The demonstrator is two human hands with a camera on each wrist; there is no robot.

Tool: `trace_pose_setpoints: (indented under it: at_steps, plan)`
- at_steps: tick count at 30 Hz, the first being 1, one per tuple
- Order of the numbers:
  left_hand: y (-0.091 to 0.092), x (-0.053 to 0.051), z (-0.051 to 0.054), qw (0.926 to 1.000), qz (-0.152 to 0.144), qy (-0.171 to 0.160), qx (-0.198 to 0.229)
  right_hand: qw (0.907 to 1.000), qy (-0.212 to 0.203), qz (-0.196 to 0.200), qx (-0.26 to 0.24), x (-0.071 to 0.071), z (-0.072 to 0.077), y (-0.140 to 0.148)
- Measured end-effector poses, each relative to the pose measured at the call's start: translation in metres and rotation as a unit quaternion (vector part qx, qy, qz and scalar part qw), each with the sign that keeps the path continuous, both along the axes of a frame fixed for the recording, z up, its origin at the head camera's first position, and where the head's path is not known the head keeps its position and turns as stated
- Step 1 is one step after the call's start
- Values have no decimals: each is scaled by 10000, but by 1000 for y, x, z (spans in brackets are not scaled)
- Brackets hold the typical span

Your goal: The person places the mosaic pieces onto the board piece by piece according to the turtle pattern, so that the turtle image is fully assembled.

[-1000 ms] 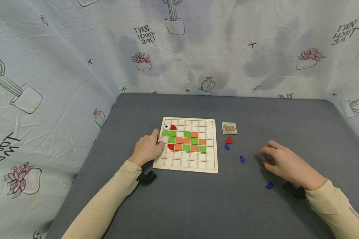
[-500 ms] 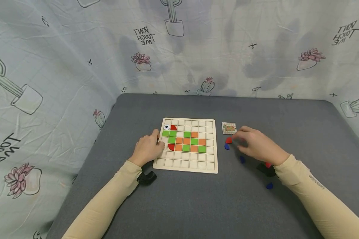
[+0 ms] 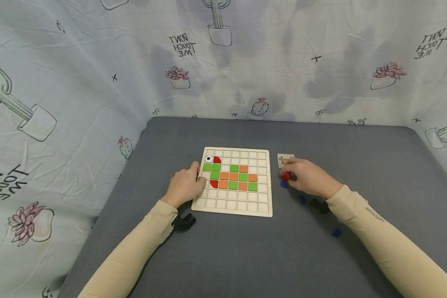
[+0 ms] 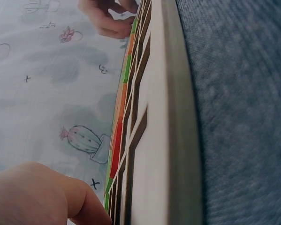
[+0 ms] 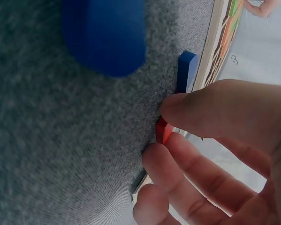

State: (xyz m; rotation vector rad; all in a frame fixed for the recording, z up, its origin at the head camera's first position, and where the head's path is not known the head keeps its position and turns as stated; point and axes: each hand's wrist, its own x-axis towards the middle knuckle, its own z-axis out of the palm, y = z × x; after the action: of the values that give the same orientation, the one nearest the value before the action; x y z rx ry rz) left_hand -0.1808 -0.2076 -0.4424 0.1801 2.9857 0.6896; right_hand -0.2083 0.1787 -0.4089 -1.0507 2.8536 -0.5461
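In the head view, my left hand (image 3: 183, 186) holds the left edge of a square wooden grid board (image 3: 231, 211). Green and orange square tiles, two red quarter-round tiles and an eye tile sit in its cells. Beyond the board's right side, my right hand (image 3: 311, 178) pinches a red curved tile (image 5: 163, 132) between thumb and fingers, low against the cloth. Close beside that red tile lies a blue curved tile (image 3: 283, 184). The left wrist view shows the board's thick edge (image 4: 178, 117) and part of my left hand (image 4: 41, 197).
A small pattern card (image 3: 284, 159) lies past my right hand, partly covered by it. Two more blue tiles, one under the right wrist (image 3: 302, 199) and another nearer me (image 3: 336, 232), rest on the grey cloth table. A printed curtain hangs behind and at the left.
My right hand has moved left and away from me to the red tile near the card and taken hold of it. The left hand stays at the board's edge.
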Motion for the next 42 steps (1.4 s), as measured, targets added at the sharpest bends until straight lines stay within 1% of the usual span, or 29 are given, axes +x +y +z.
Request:
trace_pose_setpoints:
  at_steps: [7, 13, 16, 21, 24, 28, 33, 37, 42]
  plan:
    - [0, 0, 1, 10000, 11, 0, 18, 10000, -18, 62, -26, -3, -2, -3]
    - [-1, 1, 1, 10000, 19, -21, 28, 9998, 55, -31, -209, -9, 1, -16]
    - [-1, 1, 0, 10000, -1, -1, 8, 9995, 46, -12, -311, -13, 4, -30]
    - [-1, 1, 0, 10000, -9, 54, 22, 9984, -33, 197, -527, -20, 11, -63]
    - [-1, 1, 1, 10000, -9, 75, 45, 9979, -28, 313, -572, -24, 13, -82]
    - [0, 0, 1, 10000, -25, 81, 30, 9974, -144, 400, -576, -29, 14, -104]
    - [0, 0, 1, 10000, 8, 77, 1, 9966, -318, 422, -625, -33, 11, -127]
    - [0, 0, 0, 10000, 42, 33, -34, 9961, -392, 555, -569, -36, 7, -144]
    - [1, -1, 0, 10000, 51, -45, -72, 9957, -512, 592, -497, -39, 4, -157]
